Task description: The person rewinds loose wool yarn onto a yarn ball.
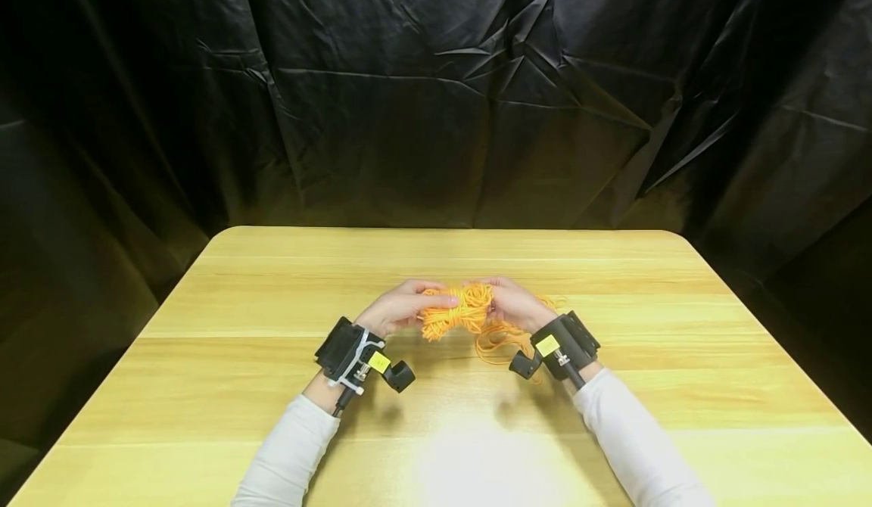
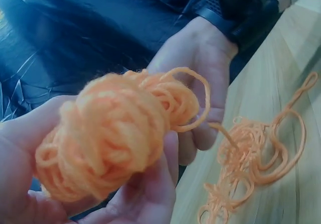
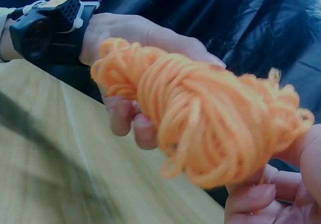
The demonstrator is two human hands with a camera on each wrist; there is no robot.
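Observation:
A bundle of orange cord (image 1: pixel 458 312), wrapped round its middle with loops puffing out at both ends, is held up over the table between both hands. My left hand (image 1: pixel 398 308) grips its left side, thumb lying across the front. At the bundle's right end my right hand (image 1: pixel 515 304) curls its fingers round the cord; a strand (image 3: pixel 259 181) shows at those fingers in the right wrist view. One loop (image 2: pixel 206 96) sticks out of the bundle towards the right hand in the left wrist view. A loose tangle of the cord (image 2: pixel 243 148) lies on the table below the right hand.
The wooden table (image 1: pixel 272 416) has rounded far corners, and a black sheet (image 1: pixel 381 136) hangs behind it. Each wrist wears a black strap with a small camera, the left mount (image 1: pixel 398 376) and right mount (image 1: pixel 524 365) jutting inward.

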